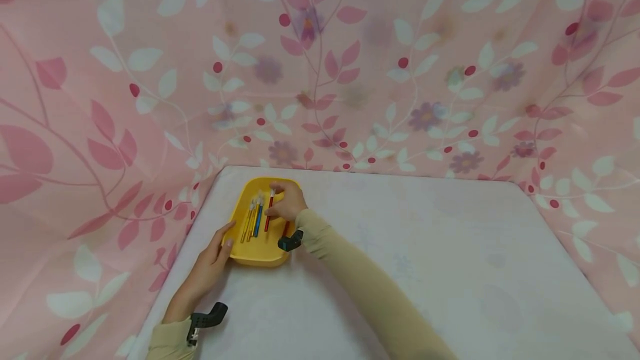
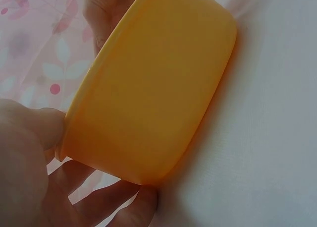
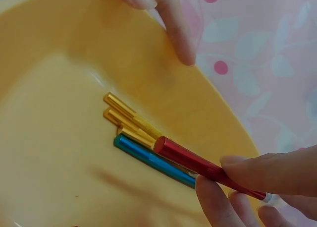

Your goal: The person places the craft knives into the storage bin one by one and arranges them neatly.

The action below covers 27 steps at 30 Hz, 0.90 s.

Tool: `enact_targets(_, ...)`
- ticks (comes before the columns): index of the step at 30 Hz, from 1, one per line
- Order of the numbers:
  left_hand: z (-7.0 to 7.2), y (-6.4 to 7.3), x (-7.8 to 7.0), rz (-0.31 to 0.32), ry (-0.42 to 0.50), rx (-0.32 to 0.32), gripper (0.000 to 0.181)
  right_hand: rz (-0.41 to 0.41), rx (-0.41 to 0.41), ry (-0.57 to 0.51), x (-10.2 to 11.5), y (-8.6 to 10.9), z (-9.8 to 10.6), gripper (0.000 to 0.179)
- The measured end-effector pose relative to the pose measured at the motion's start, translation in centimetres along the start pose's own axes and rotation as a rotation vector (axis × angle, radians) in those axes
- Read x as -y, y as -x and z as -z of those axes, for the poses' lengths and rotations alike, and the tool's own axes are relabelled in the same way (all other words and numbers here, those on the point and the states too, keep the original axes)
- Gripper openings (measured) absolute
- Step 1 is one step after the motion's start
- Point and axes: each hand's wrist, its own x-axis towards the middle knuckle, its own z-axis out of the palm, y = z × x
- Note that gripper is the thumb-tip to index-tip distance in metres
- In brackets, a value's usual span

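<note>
My right hand [image 1: 289, 202] pinches a red craft knife [image 3: 190, 161] between thumb and fingers, over the inside of a yellow plastic basin [image 1: 260, 260]. Its slim metal handle has a knurled grip and a pale tip. Below it in the basin, a blue craft knife [image 3: 153, 160] lies alongside several gold craft knives [image 3: 124, 108]. Part of another red handle [image 1: 286, 229] shows near the right wrist. At the basin's left side, my left hand [image 1: 212, 260] grips the rim, thumb on the edge and fingers against the outer wall [image 2: 143, 88].
The basin stands at the far left of a table with a white cloth [image 1: 425, 265]. A pink floral curtain [image 1: 320, 71] hangs behind and on both sides. Black camera mounts sit on the left wrist [image 1: 207, 315] and right wrist [image 1: 291, 240].
</note>
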Motion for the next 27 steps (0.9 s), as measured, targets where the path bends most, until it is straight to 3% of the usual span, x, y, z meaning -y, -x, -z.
enact_targets(10,0.1,0.0,0.2,-0.019,0.007,0.001,0.057,-0.018,-0.006,0.112,0.0,-0.8,-1.1,0.071)
enact_targets(14,0.1,0.0,0.2,-0.039,0.002,-0.011,0.057,-0.045,-0.009,0.214,-0.5,-1.9,-1.7,0.073)
enact_targets(18,0.0,-0.1,0.2,-0.051,0.002,-0.013,0.057,-0.078,-0.019,0.243,-1.3,-2.9,-2.2,0.076)
enact_targets(27,-0.1,0.0,0.1,-0.032,0.019,-0.009,0.057,-0.054,-0.021,0.406,-1.6,-3.0,-2.6,0.073)
